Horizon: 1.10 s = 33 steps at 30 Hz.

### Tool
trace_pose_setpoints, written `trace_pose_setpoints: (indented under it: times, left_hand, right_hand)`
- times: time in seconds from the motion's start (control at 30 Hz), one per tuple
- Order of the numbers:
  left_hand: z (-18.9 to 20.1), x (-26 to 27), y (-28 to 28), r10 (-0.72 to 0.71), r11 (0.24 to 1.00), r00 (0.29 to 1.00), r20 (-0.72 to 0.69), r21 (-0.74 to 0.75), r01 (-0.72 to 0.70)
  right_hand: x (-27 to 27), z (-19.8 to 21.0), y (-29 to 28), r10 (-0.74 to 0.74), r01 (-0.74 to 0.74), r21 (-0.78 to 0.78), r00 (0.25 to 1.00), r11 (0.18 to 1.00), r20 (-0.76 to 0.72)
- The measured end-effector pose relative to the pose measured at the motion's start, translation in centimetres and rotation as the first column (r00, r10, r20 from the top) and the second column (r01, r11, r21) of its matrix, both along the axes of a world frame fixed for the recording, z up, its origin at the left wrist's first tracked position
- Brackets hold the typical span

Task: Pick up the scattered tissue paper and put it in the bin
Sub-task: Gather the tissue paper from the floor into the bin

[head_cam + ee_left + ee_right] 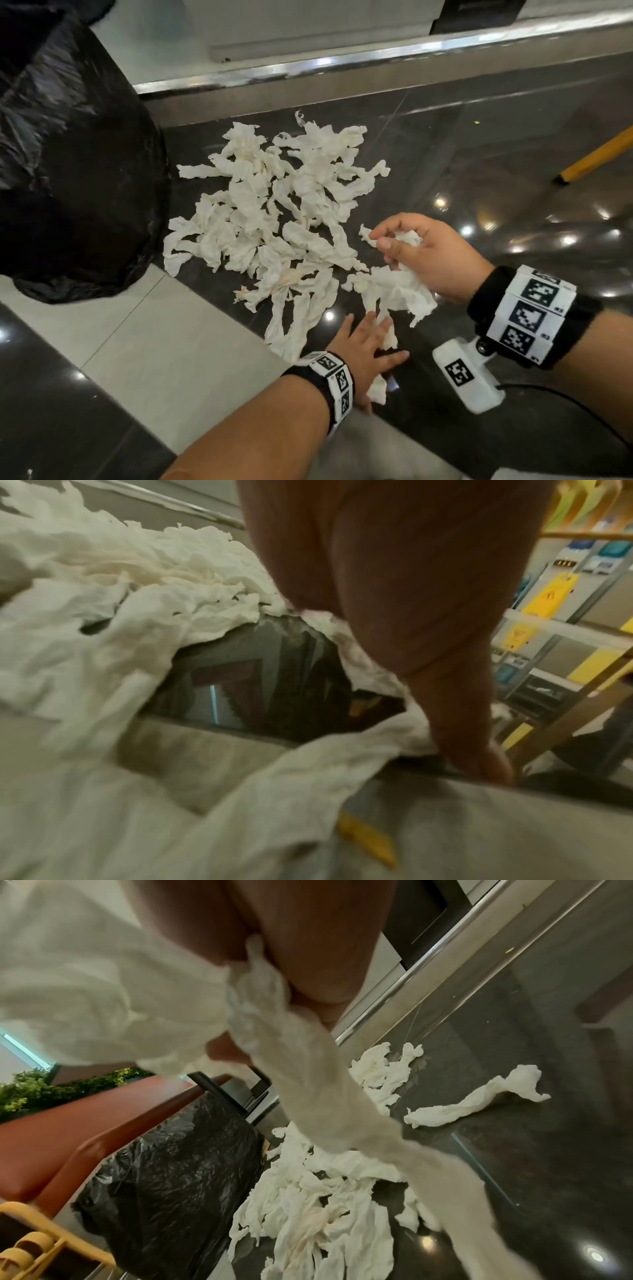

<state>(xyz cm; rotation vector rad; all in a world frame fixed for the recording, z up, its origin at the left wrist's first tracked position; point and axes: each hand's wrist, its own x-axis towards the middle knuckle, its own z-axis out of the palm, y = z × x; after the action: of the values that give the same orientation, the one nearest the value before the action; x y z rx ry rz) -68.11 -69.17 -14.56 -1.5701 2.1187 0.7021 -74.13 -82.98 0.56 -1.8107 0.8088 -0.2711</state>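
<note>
Several crumpled white tissue strips (274, 212) lie heaped on the dark glossy floor, seen again as the tissue pile (318, 1210) in the right wrist view. The bin, lined with a black bag (68, 164), stands just left of the heap. My right hand (387, 240) is raised at the heap's right edge and grips a bunch of tissue (394, 294) that hangs below the fist. My left hand (376, 337) lies below it with fingers spread flat on the floor, pressing on small tissue pieces (376, 390). From the left wrist, tissue (137, 615) shows bunched under the palm (411, 588).
A metal-edged ledge (308, 68) runs along the far side of the heap. A yellow pole (596, 157) slants in at the upper right. A pale tile strip (154, 335) crosses the floor near me. Yellow floor signs (551, 593) stand off to the right.
</note>
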Motion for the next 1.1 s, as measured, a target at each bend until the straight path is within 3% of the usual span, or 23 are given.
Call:
trace_pose_setpoints:
  times: [0.17,0.27,0.3,0.37,0.47,0.53,0.63,0.7,0.77,0.83,0.9,0.97,1.03,1.1]
  left_hand:
    - [0.0,2.1,1.9,-0.004,1.000,0.991,-0.132,-0.020,0.002]
    - [1.2,3.3,3.0,0.167,0.985,0.968,-0.188,-0.009,-0.172]
    - [1.8,3.8,2.9,0.279,0.958,0.930,-0.240,-0.002,-0.288]
    - [2.9,5.1,2.7,0.474,0.868,0.825,-0.308,0.006,-0.497]
    - [3.7,7.5,3.1,0.625,0.734,0.693,-0.359,-0.031,-0.678]
    - [3.4,8.8,3.5,0.700,0.655,0.620,-0.354,-0.027,-0.755]
    - [2.3,10.1,3.6,0.741,0.653,0.627,-0.241,0.043,-0.756]
    - [1.6,10.6,3.6,0.761,0.647,0.628,-0.161,0.121,-0.753]
    - [1.0,10.8,4.2,0.749,0.663,0.651,-0.123,0.114,-0.740]
    - [1.0,10.6,4.8,0.699,0.715,0.710,-0.087,0.062,-0.696]
    - [1.2,10.5,5.4,0.682,0.731,0.729,-0.054,0.058,-0.680]
    - [1.8,10.7,5.5,0.682,0.732,0.729,-0.064,0.040,-0.680]
    - [2.6,11.1,5.3,0.675,0.735,0.733,-0.080,-0.007,-0.678]
    - [3.1,11.6,4.9,0.694,0.715,0.715,-0.080,-0.036,-0.698]
  right_hand:
    - [0.7,-0.4,-0.1,-0.094,0.087,0.117,0.994,0.989,0.053]
    - [1.2,-1.8,-0.3,-0.140,0.115,0.219,0.985,0.969,0.100]
    - [1.4,-2.4,-0.5,-0.131,0.114,0.184,0.988,0.976,0.079]
    - [1.8,-3.5,-0.9,-0.077,0.076,-0.030,0.995,0.997,-0.059]
    - [2.5,-4.4,-2.1,-0.086,0.061,-0.205,0.990,0.977,-0.115]
    - [3.1,-4.6,-3.4,-0.199,0.190,-0.175,0.980,0.966,-0.032]
    - [4.1,-4.4,-4.9,-0.381,0.389,-0.084,0.920,0.917,0.094]
    - [4.7,-4.8,-5.3,-0.413,0.422,-0.091,0.905,0.902,0.101]
    - [5.4,-5.7,-5.4,-0.332,0.331,-0.151,0.943,0.932,0.020]
    - [6.2,-7.2,-5.0,-0.115,0.055,-0.288,0.974,0.956,-0.196]
    - [7.1,-9.1,-3.8,0.141,-0.294,-0.289,0.881,0.911,-0.451]
    - [7.6,-11.4,-2.5,0.316,-0.532,-0.187,0.711,0.826,-0.628]
    - [7.9,-13.3,-1.9,0.370,-0.670,-0.160,0.575,0.725,-0.729]
    - [8.3,-13.7,-1.9,0.344,-0.709,-0.228,0.566,0.668,-0.750]
